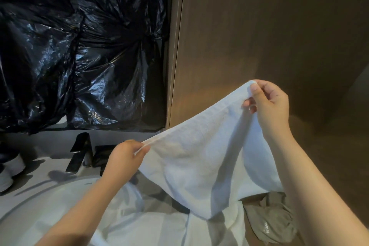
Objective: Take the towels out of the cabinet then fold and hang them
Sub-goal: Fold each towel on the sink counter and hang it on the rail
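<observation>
A white towel (199,158) was held up by its top edge above a sink (36,201), stretched between two hands. One corner was pinched between the thumb and fingers of the left hand (125,156), low and near a black faucet (79,152). The other corner was pinched by the right hand (267,104), raised higher in front of a brown wood panel (269,26). The towel's edge was slanted upward from left to right, and the rest was hung in loose folds beneath it. More white cloth (151,223) was seen lying below, spread over the near part of the sink's bowl and rim; whether it was a second towel could not be told. A crumpled olive garment (269,219) was seen just right of that cloth. The wall behind the grey surface (50,146) was covered with crinkled black plastic (79,46).
</observation>
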{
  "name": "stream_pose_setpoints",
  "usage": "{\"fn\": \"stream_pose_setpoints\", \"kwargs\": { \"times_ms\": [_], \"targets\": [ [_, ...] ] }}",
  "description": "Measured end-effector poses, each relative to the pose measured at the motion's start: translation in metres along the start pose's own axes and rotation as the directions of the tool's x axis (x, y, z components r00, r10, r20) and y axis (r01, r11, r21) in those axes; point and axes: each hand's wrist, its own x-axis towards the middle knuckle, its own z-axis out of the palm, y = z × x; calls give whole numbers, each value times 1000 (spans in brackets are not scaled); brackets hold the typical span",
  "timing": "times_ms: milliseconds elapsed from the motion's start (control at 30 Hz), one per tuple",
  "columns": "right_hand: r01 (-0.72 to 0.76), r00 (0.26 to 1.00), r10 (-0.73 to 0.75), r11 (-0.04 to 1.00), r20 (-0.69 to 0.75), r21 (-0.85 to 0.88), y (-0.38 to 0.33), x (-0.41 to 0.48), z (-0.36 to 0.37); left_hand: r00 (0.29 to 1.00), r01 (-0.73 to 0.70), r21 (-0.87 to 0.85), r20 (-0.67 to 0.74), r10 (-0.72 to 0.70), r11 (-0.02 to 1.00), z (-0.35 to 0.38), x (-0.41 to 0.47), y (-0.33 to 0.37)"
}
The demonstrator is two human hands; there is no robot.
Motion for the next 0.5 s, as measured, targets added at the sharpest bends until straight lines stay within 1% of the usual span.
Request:
{"fn": "stream_pose_setpoints", "kwargs": {
  "times_ms": [67, 133, 233, 367, 433, 500],
  "targets": [
    [-13, 999, 13, 1000, -38, 0, 1, 6, -1, 998, 18, -44, -65, -21, 999, -5, 10, 8],
    [-34, 996, 35, 999, -81, 14, 2, 13, -2, 994, 7, -58, -112, -14, 998, -12, 21, 14],
    [-62, 990, 69, 996, -127, 58, 5, 17, -9, 981, -28, -109, -195, 7, 994, -31, 38, 22],
    [-127, 974, 150, 982, -170, 138, 13, 17, -14, 949, -34, -203, -312, -31, 979, -54, 61, 35],
    [-167, 960, 200, 971, -198, 172, 19, 16, -14, 939, -68, -235, -343, -17, 970, -62, 69, 43],
    [-205, 943, 250, 956, -219, 209, 23, 15, -15, 935, -113, -205, -352, 35, 972, -69, 76, 49]
  ]
}}
